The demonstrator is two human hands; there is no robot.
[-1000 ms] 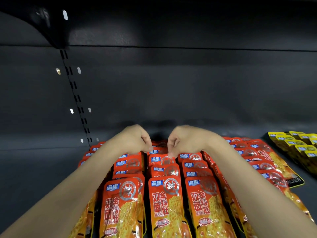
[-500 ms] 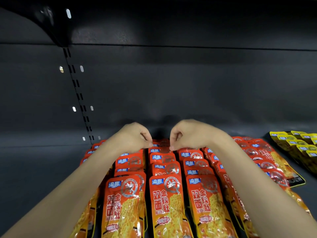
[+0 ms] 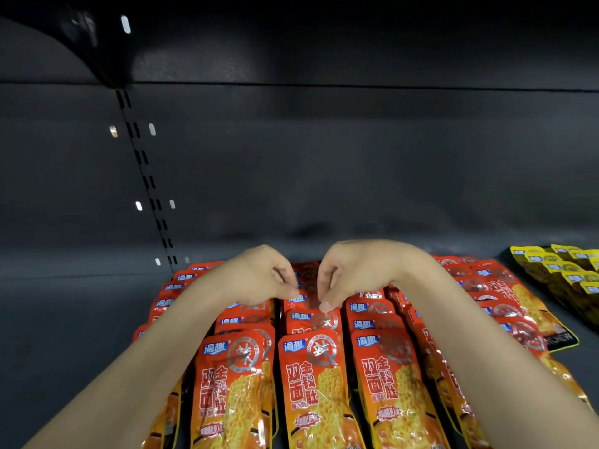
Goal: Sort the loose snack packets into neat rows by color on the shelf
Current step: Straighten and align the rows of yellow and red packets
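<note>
At far left, the dark shelf [image 3: 64,319] lies bare beside a slotted upright strip [image 3: 147,176] running up the dark back panel [image 3: 356,173]. Just right of the strip begin the red snack packets [image 3: 227,384], laid flat in overlapping rows that run from the back of the shelf toward the camera, each packet's top edge tucked under the one behind it. The left forearm crosses the leftmost rows, and the left hand [image 3: 256,277] reaches to the back of the middle row with its fingers curled, thumb and fingertips pinching the top left corner of a red packet [image 3: 306,299] there. Just beside it, nearly touching, the right hand [image 3: 353,270] is curled the same way, its thumb and fingertips pinching that same packet's top right corner. The packet lies near the rear of the middle row, over the packets in front of it. The right forearm crosses further red rows. Well apart at far right, yellow snack packets [image 3: 564,270] lie in their own overlapping rows against the back of the shelf.
</note>
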